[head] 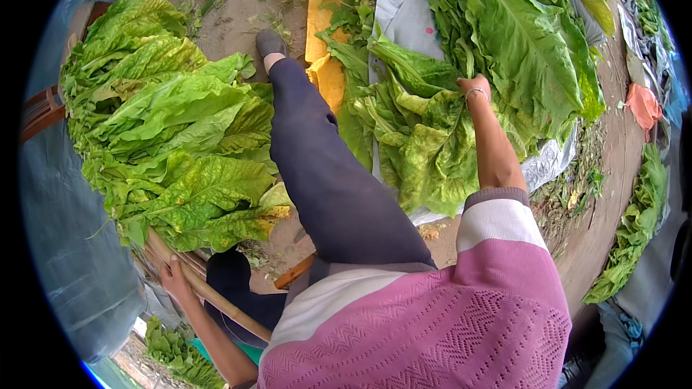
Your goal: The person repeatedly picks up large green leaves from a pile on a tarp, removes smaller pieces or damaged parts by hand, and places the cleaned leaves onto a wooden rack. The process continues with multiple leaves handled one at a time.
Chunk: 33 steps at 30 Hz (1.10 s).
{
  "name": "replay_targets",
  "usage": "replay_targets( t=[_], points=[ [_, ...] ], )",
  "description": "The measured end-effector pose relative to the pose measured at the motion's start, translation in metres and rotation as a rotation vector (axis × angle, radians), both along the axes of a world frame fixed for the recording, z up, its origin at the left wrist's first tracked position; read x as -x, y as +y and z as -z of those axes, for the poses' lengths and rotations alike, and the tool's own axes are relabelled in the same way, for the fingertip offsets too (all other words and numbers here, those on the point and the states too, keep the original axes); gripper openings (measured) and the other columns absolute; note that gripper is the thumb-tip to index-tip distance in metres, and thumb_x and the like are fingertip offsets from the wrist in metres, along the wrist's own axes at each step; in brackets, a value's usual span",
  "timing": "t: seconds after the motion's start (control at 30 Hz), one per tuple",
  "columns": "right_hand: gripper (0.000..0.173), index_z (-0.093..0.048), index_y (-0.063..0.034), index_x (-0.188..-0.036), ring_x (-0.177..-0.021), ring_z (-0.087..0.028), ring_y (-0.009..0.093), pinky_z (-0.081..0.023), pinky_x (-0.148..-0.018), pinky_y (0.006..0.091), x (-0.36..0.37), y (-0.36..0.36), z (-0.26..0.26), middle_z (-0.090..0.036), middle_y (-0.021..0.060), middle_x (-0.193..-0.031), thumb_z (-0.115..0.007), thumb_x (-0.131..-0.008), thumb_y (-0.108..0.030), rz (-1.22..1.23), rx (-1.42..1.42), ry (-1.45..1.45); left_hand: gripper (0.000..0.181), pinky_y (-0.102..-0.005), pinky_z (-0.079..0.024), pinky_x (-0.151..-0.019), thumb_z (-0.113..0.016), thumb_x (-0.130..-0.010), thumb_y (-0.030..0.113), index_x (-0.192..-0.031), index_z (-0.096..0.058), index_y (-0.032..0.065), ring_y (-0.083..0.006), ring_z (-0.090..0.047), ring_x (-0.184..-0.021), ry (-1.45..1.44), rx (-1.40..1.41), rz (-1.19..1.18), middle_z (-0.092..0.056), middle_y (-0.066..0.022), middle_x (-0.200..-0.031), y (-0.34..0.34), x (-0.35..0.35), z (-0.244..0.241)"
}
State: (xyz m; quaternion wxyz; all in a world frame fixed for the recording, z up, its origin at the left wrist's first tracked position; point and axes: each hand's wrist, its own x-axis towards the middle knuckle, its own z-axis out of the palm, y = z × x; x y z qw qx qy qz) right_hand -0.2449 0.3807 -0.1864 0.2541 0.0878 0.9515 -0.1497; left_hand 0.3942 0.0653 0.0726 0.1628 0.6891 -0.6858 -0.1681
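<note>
At the upper right, my right hand, with a bracelet at the wrist, is closed around the stalk end of a large green leaf in a heap of broad leaves. Yellow-green leaves lie beneath and beside that wrist. At the lower left, my left hand rests against a bamboo pole; its fingers are partly hidden, so its grip is unclear. Above this hand, a thick bundle of yellow-green leaves lies along the pole, covering its far part.
A grey sheet lies under the right heap, beside a yellow sheet. My leg stretches between the leaf piles. A brown wooden chair part stands at far left. More leaves line the right edge, near an orange plastic bag.
</note>
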Motion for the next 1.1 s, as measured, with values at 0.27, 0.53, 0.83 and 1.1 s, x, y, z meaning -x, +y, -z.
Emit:
replay_targets(
  t=[0.27,0.53,0.83,1.1],
  points=[
    [0.04,-0.06,-0.0022,-0.105,-0.088,-0.062,0.035,-0.047,-0.079,0.0393,-0.041,-0.04,-0.057,-0.065,0.0199,-0.093,-0.064,-0.072,-0.025,-0.272,0.337,-0.06,0.026,-0.0235,-0.04,-0.057,-0.062,-0.085,0.024,-0.084,-0.055,-0.0005,-0.0091,-0.044,-0.062,0.131,-0.03,-0.055,-0.051,-0.0023,-0.07,0.0,0.001,0.005],
    [0.029,-0.066,-0.0096,-0.099,-0.097,-0.061,0.032,-0.049,-0.081,0.0401,-0.097,-0.109,0.024,-0.064,0.0168,-0.103,-0.058,-0.075,-0.023,-0.483,-0.205,-0.092,0.035,-0.0278,-0.044,-0.065,-0.062,-0.084,0.027,-0.098,-0.058,-0.0047,-0.0135,-0.051,-0.07,0.055,-0.067,-0.018,-0.057,-0.0092,-0.077,0.0,0.003,-0.003],
    [0.034,-0.06,0.0016,-0.084,-0.073,-0.057,0.04,-0.044,-0.066,0.0423,-0.101,-0.085,-0.226,-0.059,0.0246,-0.076,-0.066,-0.07,-0.029,-0.747,0.372,0.241,0.031,-0.0313,-0.043,-0.053,-0.063,-0.081,0.03,-0.078,-0.064,-0.0017,-0.0182,-0.055,-0.053,0.057,-0.178,0.031,-0.056,-0.0064,-0.057,0.025,0.043,-0.064],
    [0.025,-0.058,-0.0028,-0.082,-0.07,-0.057,0.037,-0.047,-0.061,0.0413,-0.279,-0.119,-0.342,-0.058,0.0171,-0.074,-0.069,-0.068,-0.02,-1.515,0.796,0.315,0.037,-0.0217,-0.04,-0.052,-0.069,-0.079,0.026,-0.103,-0.057,-0.0002,-0.0067,-0.05,-0.057,1.12,-0.457,0.037,-0.058,-0.0041,-0.069,0.088,0.153,-0.063]
  ],
)
